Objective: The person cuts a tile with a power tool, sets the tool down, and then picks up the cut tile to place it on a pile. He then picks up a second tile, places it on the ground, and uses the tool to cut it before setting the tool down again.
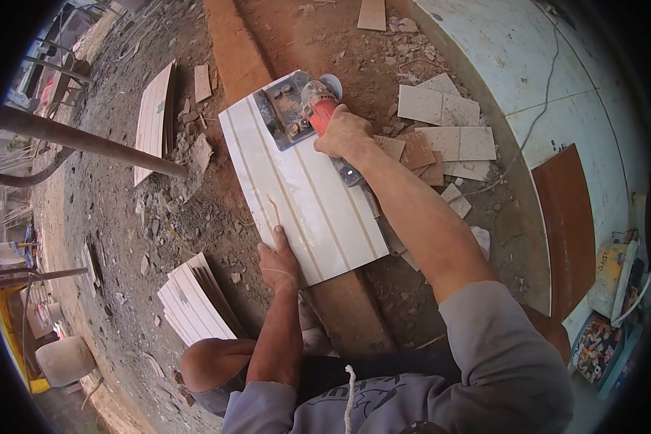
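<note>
My right hand (346, 133) is closed around the body of a red angle grinder (323, 113), which is joined to a dark metal base plate (281, 105). The base plate rests on the upper part of a white tile (296, 210) with brown stripes. A round disc (333, 84) shows at the grinder's far side. My left hand (278, 264) grips the tile's near left edge, thumb on top and the other fingers mostly hidden. Beneath the tile lies a long wooden plank (351, 307).
Striped tiles stand in stacks at left (154, 119) and near my knee (199, 300). Cut tile pieces (441, 108) lie on the dirt at right. A metal pole (94, 141) slants in from the left. A cable (539, 119) crosses the pale tiled floor (499, 54) beside a brown panel (566, 224).
</note>
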`<state>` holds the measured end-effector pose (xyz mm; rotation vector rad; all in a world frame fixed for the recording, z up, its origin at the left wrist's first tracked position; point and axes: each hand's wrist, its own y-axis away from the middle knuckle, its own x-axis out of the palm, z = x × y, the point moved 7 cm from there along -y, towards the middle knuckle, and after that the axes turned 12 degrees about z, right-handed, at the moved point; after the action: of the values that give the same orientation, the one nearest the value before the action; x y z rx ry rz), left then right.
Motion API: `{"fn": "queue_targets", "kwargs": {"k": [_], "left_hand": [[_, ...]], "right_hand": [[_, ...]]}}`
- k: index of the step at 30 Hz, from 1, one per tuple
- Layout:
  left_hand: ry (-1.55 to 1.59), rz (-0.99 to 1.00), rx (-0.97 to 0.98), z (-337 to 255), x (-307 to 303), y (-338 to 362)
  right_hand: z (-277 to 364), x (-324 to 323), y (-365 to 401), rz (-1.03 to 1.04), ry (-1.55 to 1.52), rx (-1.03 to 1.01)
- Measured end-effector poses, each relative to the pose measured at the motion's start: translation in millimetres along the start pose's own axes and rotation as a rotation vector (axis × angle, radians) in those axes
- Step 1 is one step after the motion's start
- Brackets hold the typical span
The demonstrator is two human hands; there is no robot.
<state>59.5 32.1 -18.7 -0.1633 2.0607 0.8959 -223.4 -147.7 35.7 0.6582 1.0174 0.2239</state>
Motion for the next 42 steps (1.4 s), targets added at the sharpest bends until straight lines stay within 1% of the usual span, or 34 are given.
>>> {"fn": "queue_targets", "kwargs": {"k": [6, 13, 19, 25, 33, 42], "left_hand": [[-0.012, -0.011, 0.017, 1.5, -1.5, -0.8], [-0.023, -0.014, -0.007, 2.3, -1.3, -0.8], [-0.01, -0.028, 0.035, 2.6, 0.8, -3.1], [-0.027, -0.015, 0.002, 2.5, 2.1, -3.4], [-0.008, -0.027, 0.026, 0.7, 1.1, -1.9], [-0.007, -0.04, 0.032, 2.4, 2.2, -3.3]], "right_hand": [[-3.6, 5.4, 19.8, 0.026, 0.003, 0.011], [-10.0, 12.2, 29.7, 0.038, -0.04, 0.017], [-16.2, 19.7, 34.4, 0.018, -0.043, 0.011], [-23.4, 26.2, 47.8, 0.028, -0.038, 0.006], [-29.5, 33.6, 60.9, 0.052, -0.057, 0.004], [-33.2, 39.1, 69.2, 0.032, -0.065, 0.005]]}}
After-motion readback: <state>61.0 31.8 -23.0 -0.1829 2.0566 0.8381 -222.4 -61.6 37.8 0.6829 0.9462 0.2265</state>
